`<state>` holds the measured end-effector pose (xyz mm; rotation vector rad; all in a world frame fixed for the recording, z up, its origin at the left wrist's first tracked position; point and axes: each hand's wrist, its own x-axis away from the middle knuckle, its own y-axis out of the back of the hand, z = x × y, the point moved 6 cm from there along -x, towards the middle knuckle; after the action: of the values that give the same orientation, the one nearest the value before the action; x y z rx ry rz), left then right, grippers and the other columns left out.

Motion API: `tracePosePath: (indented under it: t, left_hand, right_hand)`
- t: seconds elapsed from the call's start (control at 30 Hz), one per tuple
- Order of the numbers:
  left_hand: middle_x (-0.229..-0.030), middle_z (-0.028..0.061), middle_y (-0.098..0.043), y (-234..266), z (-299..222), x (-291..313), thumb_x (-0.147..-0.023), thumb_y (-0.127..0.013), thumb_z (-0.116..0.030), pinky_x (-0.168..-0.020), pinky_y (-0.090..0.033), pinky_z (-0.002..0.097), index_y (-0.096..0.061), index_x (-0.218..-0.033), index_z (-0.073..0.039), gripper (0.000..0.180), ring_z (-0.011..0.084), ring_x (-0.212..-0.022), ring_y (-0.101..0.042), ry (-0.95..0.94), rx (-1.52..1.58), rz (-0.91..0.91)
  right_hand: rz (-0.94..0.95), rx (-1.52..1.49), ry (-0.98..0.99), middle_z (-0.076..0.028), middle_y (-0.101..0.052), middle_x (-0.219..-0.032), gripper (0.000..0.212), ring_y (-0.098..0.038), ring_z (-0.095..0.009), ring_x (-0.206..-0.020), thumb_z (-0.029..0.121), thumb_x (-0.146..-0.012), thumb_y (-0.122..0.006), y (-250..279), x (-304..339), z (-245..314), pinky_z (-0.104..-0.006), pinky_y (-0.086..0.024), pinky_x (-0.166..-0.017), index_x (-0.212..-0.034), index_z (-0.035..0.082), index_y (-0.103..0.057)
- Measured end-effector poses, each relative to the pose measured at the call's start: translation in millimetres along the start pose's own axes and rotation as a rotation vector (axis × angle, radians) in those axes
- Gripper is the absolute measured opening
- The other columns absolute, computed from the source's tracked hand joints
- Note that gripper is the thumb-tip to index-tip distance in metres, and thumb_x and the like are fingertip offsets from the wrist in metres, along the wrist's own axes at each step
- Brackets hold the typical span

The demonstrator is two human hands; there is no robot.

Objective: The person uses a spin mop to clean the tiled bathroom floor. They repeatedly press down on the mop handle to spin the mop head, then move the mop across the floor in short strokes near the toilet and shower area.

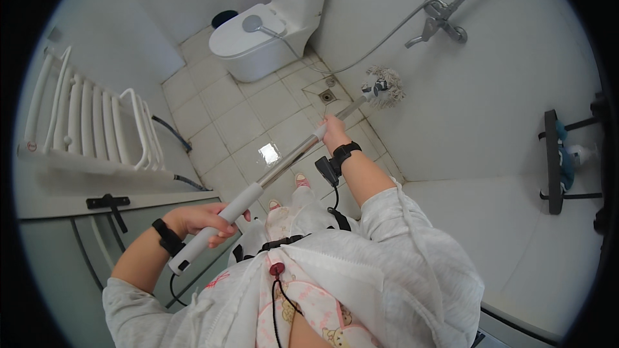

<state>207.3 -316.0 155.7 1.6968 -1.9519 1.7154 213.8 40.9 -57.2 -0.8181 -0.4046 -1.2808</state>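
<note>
A mop (285, 161) with a silver pole and a white-grey grip runs diagonally in front of me, from lower left to upper right. Around its thick grip near the lower end, my left hand (201, 220) is closed. My right hand (333, 130) wraps the pole farther up, by a white collar. The mop's stringy, off-white head (387, 87) is raised against or close to the right wall; whether it touches, I cannot tell. Close to the head, a square floor drain (327, 96) is set in the pale tiles.
A white toilet (258, 58) stands ahead, its lid down with a shower head (253, 23) lying on it. The shower hose (374, 48) runs to a wall tap (438, 26). A white towel radiator (97, 116) is on the left, a black shelf (553, 161) on the right.
</note>
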Motion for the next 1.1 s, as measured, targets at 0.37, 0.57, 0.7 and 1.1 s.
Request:
tracePosePath:
  t: [0.37,0.57,0.7,1.1]
  left_hand:
    - [-0.07,0.0031,-0.047,8.1,-13.7,-18.5,-0.073,-0.057,-0.001,-0.043,-0.043,0.0271,-0.036,-0.118,-0.008,0.05,0.0128,-0.046,-0.05,0.013,-0.062,0.138]
    - [-0.07,0.0032,-0.047,16.3,-4.2,-12.1,-0.074,-0.059,-0.002,-0.043,-0.043,0.0276,-0.035,-0.119,-0.008,0.052,0.0128,-0.046,-0.05,0.043,-0.058,0.135]
    - [-0.07,0.0032,-0.047,21.3,-4.6,-8.2,-0.073,-0.059,-0.002,-0.042,-0.043,0.0277,-0.035,-0.12,-0.008,0.053,0.0129,-0.046,-0.05,0.021,-0.107,0.117]
    - [-0.065,0.0033,-0.046,34.2,-24.0,-18.6,-0.074,-0.059,-0.002,-0.041,-0.042,0.0269,-0.035,-0.119,-0.008,0.05,0.0121,-0.045,-0.049,0.005,-0.096,0.083]
  right_hand:
    - [-0.023,0.034,0.111,-0.018,-0.046,-0.075,0.032,-0.049,-0.025,-0.055,0.0,-0.078,-0.048,13.0,2.3,50.7,-0.0396,-0.041,-0.048,-0.105,-0.011,-0.033]
    - [0.085,0.002,0.142,-0.017,-0.045,-0.076,0.031,-0.048,-0.024,-0.054,0.001,-0.078,-0.048,4.3,8.2,51.9,-0.0384,-0.041,-0.048,-0.103,-0.006,-0.032]
    - [0.053,0.015,0.175,-0.016,-0.044,-0.075,0.028,-0.048,-0.024,-0.054,0.001,-0.077,-0.048,-5.0,14.3,61.1,-0.0385,-0.042,-0.048,-0.1,-0.004,-0.032]
    - [-0.001,0.025,0.15,-0.012,-0.045,-0.065,0.013,-0.047,-0.022,-0.052,-0.002,-0.078,-0.049,-15.3,1.2,63.1,-0.0371,-0.042,-0.048,-0.086,-0.005,-0.04]
